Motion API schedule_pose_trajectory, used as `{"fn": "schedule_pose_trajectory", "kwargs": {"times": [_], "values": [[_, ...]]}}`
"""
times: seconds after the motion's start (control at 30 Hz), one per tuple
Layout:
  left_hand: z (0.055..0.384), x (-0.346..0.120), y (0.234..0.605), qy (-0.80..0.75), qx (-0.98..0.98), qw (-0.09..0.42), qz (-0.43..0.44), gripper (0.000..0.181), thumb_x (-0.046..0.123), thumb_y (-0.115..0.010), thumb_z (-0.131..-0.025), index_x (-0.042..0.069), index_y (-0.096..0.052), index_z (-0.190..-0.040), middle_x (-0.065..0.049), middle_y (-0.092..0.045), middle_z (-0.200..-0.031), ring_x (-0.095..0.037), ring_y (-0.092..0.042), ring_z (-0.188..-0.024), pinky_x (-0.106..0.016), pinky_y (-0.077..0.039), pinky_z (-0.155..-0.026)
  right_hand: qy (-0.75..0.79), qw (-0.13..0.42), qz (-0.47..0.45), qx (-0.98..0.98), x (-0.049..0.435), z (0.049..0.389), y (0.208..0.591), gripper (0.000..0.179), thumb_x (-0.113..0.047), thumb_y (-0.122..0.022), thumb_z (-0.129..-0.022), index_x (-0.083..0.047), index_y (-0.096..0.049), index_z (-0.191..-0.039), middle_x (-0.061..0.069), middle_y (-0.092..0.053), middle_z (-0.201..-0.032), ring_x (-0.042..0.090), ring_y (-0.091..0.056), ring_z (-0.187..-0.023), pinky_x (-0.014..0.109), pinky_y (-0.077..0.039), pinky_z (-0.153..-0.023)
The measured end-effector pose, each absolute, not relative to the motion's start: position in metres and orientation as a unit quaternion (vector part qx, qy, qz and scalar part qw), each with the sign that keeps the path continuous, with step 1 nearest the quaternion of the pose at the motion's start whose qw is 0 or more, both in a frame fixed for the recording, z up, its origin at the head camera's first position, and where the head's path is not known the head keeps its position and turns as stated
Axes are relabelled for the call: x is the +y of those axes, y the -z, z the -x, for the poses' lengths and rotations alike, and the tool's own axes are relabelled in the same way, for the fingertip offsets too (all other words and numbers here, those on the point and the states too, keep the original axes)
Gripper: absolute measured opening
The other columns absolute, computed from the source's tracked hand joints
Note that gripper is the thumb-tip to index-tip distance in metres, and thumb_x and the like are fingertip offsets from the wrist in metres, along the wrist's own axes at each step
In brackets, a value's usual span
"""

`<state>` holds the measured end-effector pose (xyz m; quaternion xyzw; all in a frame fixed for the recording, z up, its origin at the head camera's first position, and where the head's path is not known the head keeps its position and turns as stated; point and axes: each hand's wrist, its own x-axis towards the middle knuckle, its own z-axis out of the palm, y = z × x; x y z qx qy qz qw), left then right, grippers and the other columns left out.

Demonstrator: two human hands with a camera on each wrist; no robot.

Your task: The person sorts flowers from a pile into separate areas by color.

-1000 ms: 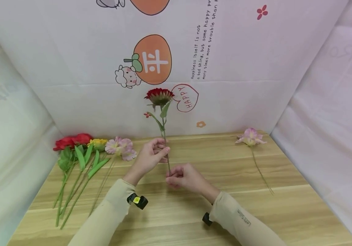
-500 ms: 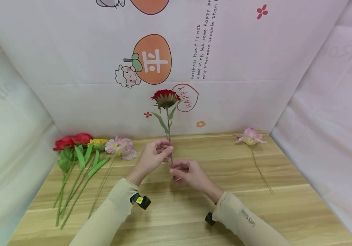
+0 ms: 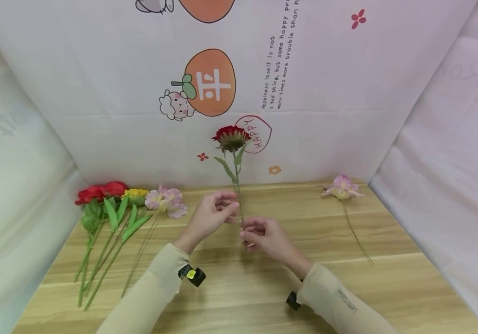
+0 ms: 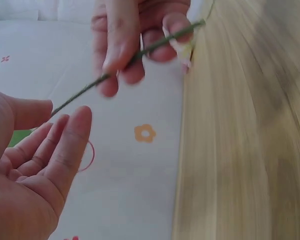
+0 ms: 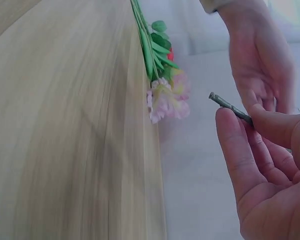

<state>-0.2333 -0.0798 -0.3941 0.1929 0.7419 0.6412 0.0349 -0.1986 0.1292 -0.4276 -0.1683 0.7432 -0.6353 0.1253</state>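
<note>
At centre frame, the red flower (image 3: 231,138) stands nearly upright above the tabletop (image 3: 222,297). The right hand (image 3: 267,239) grips its lower stem (image 4: 92,86); whether the left hand (image 3: 209,215) grips it is unclear. Low, single-hand support could cause tilting.

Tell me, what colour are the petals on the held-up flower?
The petals are dark red; the head view shows them best.

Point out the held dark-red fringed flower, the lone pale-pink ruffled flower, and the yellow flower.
Dark-red fringed flower (image 3: 232,138), head view: underside of bloom.
Lone pale-pink ruffled flower (image 3: 342,188), head view: middle of petals.
Yellow flower (image 3: 136,192), head view: yellow petals.
</note>
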Motion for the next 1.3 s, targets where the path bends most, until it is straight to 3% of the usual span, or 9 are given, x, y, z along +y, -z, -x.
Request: {"fn": "schedule_pose_trajectory", "kwargs": {"times": [0.17, 0.4, 0.7, 1.07, 1.3], "values": [[0.231, -0.096, 0.399, -0.602, 0.771, 0.031, -0.203, 0.025, 0.010, -0.067, -0.099, 0.000, -0.062, -0.121, -0.016, -0.065, -0.110, -0.024, -0.069, -0.086, -0.036, -0.063, -0.069, 0.634, 0.113, 0.149, 0.750, 0.152, 0.200, 0.433, 0.030, -0.009, -0.071, -0.096, 0.008, -0.063, -0.120, 0.015, -0.071, -0.103, 0.030, -0.071, -0.085, 0.045, -0.063, -0.073], [0.228, -0.122, 0.401, -0.554, 0.806, 0.032, -0.206, 0.024, 0.013, -0.069, -0.098, 0.002, -0.063, -0.119, -0.014, -0.065, -0.110, -0.022, -0.068, -0.083, -0.033, -0.062, -0.068, 0.611, 0.132, 0.121, 0.771, 0.194, 0.202, 0.441, 0.036, -0.010, -0.071, -0.096, 0.010, -0.060, -0.123, 0.019, -0.064, -0.106, 0.043, -0.068, -0.090, 0.045, -0.062, -0.075], [0.216, -0.162, 0.410, -0.499, 0.846, 0.021, -0.188, 0.022, 0.014, -0.068, -0.099, 0.004, -0.064, -0.118, -0.009, -0.066, -0.108, -0.021, -0.067, -0.084, -0.031, -0.061, -0.067, 0.591, 0.139, 0.097, 0.789, 0.234, 0.204, 0.451, 0.046, -0.007, -0.070, -0.096, 0.014, -0.049, -0.130, 0.017, -0.060, -0.104, 0.025, -0.067, -0.082, 0.041, -0.063, -0.070], [0.206, -0.214, 0.424, -0.428, 0.889, -0.010, -0.164, 0.020, 0.016, -0.070, -0.097, 0.004, -0.066, -0.113, -0.012, -0.069, -0.108, -0.020, -0.068, -0.087, -0.029, -0.058, -0.068, 0.583, 0.159, 0.079, 0.793, 0.259, 0.211, 0.464, 0.044, -0.004, -0.067, -0.098, 0.013, -0.045, -0.131, 0.016, -0.059, -0.103, 0.024, -0.066, -0.083, 0.042, -0.063, -0.070], [0.201, -0.238, 0.432, -0.416, 0.899, 0.003, -0.135, 0.023, 0.020, -0.069, -0.099, 0.005, -0.066, -0.116, -0.010, -0.069, -0.106, -0.019, -0.067, -0.088, -0.029, -0.058, -0.066, 0.576, 0.160, 0.071, 0.798, 0.268, 0.211, 0.469, 0.046, -0.004, -0.068, -0.097, 0.014, -0.045, -0.132, 0.017, -0.059, -0.104, 0.024, -0.067, -0.083, 0.042, -0.063, -0.069]]}}
